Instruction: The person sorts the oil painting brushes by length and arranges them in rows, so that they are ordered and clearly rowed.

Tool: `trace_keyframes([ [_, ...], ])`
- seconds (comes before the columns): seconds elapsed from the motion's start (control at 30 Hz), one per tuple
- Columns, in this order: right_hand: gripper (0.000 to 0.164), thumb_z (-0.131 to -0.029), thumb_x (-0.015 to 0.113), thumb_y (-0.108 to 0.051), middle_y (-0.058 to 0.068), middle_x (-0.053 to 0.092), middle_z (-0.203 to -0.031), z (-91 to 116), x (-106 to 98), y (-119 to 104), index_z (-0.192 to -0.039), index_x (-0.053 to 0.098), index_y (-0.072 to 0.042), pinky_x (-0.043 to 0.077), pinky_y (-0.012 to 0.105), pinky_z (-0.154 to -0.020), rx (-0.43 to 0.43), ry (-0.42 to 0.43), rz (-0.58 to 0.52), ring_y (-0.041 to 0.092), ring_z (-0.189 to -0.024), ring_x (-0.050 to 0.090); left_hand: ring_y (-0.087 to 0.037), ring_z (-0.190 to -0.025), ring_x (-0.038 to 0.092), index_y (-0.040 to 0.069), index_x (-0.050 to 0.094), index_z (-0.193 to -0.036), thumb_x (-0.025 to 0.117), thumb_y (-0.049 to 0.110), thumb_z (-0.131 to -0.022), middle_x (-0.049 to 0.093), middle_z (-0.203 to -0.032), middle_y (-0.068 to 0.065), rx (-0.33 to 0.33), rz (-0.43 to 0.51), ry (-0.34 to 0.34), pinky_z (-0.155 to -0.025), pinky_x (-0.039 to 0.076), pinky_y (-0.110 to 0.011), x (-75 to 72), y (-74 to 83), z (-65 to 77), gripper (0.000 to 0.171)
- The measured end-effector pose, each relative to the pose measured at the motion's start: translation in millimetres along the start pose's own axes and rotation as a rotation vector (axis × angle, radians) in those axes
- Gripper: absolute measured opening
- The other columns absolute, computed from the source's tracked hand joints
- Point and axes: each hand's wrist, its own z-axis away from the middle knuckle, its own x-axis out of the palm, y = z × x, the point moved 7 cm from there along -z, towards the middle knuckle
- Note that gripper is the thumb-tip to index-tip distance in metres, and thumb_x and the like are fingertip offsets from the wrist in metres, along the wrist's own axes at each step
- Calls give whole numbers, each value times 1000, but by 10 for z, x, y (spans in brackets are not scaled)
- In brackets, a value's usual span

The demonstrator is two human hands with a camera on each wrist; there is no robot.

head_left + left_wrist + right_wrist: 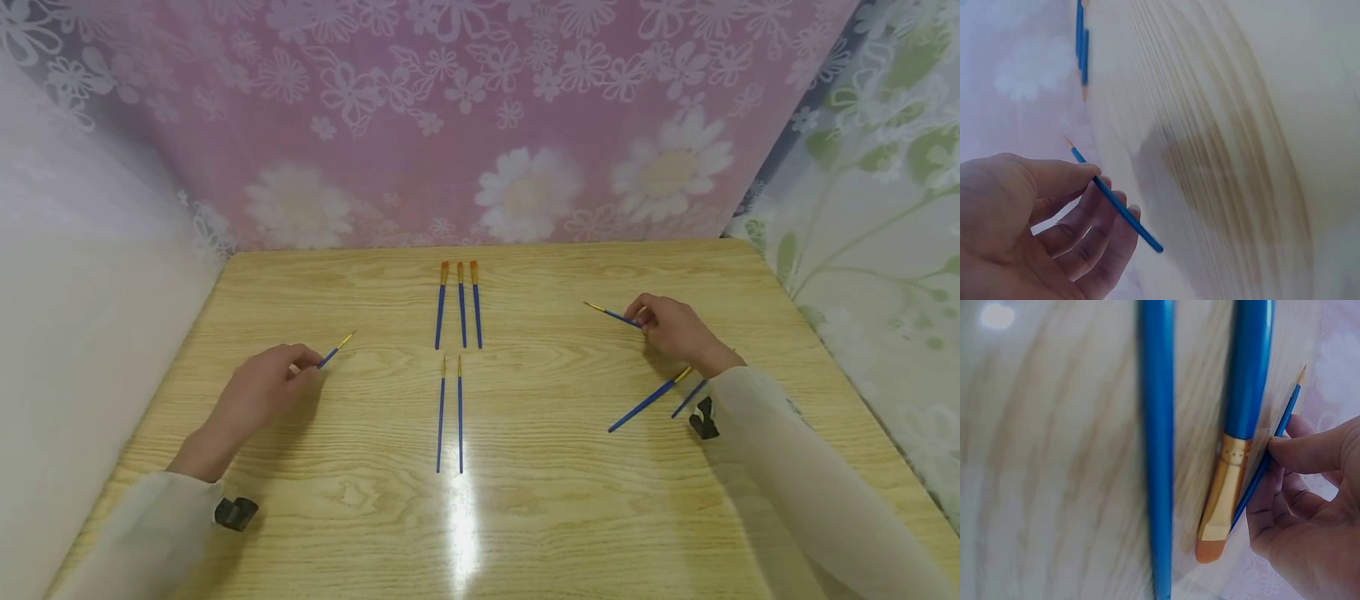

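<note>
Between thumb and fingers, my left hand point(262, 387) pinches a thin blue paintbrush point(330, 354) with a gold ferrule and fine pointed tip. Its handle lies across the fingers in the left wrist view. Over the right side of the table, my right hand point(675, 329) pinches another fine-tipped paintbrush point(617, 316), tip pointing left. Beneath the right wrist lie a thicker flat paintbrush point(645, 405) and a thinner blue handle point(688, 399), both partly covered by the arm. The right wrist view shows the flat brush's orange bristles point(1210, 551) close beside the held brush.
Three flat paintbrushes point(462, 312) lie in a row at the table's back middle, bristles away from me. Nearer, two fine paintbrushes point(440, 425) lie side by side. A flowered pink cloth point(420, 150) hangs behind the wooden table point(540, 517), with pale walls at both sides.
</note>
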Motion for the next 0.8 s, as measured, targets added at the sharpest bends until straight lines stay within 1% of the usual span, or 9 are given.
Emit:
trace_keyframes([
  [0.1,29,-104,49,12,32,67,-124,0,1,0,-129,63,4,52,63,-100,7,-4,-6,48,-115,63,-30,-96,74,8,73,-128,66,17,-109,78,-120,-15,18,29,-20,-75,58,-44,53,149,1,22],
  [0.17,29,-105,49,11,32,67,-124,-3,4,4,-130,63,5,51,64,-101,11,-6,-6,48,-115,63,-31,-100,75,9,70,-130,66,18,-109,79,-120,-15,24,50,-50,-77,59,-46,105,247,0,23],
  [0.27,30,-104,49,12,33,67,-124,-4,8,3,-130,63,5,51,64,-102,12,-7,-7,48,-115,63,-30,-101,77,11,65,-133,64,18,-110,77,-122,-17,33,102,-108,-76,60,-43,199,378,-9,24],
  [0.37,30,-104,49,12,33,67,-124,-4,9,7,-130,63,5,51,64,-102,10,-9,-10,48,-116,63,-24,-91,77,13,62,-135,61,16,-111,75,-126,-19,26,191,-172,-73,60,-38,311,506,-29,23],
  [0.43,30,-104,49,12,32,67,-124,-6,11,15,-129,63,4,51,64,-101,8,-10,-7,48,-115,64,-19,-84,75,12,62,-135,60,15,-111,74,-126,-20,22,251,-205,-71,62,-36,387,600,-39,24],
  [0.53,30,-104,49,12,32,67,-123,-6,10,19,-129,64,4,52,64,-100,2,-12,-4,48,-115,64,-16,-75,73,12,66,-133,61,14,-111,73,-124,-18,18,325,-237,-68,65,-34,507,755,-47,23],
  [0.67,29,-104,49,12,32,67,-123,-8,10,21,-128,64,4,52,64,-99,0,-12,-5,49,-115,64,-16,-68,69,12,70,-127,65,15,-110,75,-115,-10,59,341,-250,-62,61,-32,665,992,-69,18],
  [0.73,29,-104,49,12,32,67,-123,-8,10,19,-128,64,4,52,64,-99,0,-11,-6,48,-115,64,-14,-67,67,13,71,-124,68,18,-109,76,-110,-6,100,318,-247,-61,58,-31,733,1126,-87,16],
  [0.8,29,-104,49,12,32,67,-123,-9,12,22,-128,64,4,52,64,-98,1,-10,-7,48,-115,64,-11,-69,65,16,72,-120,70,21,-107,76,-105,-1,146,272,-232,-64,54,-30,793,1269,-109,14],
])
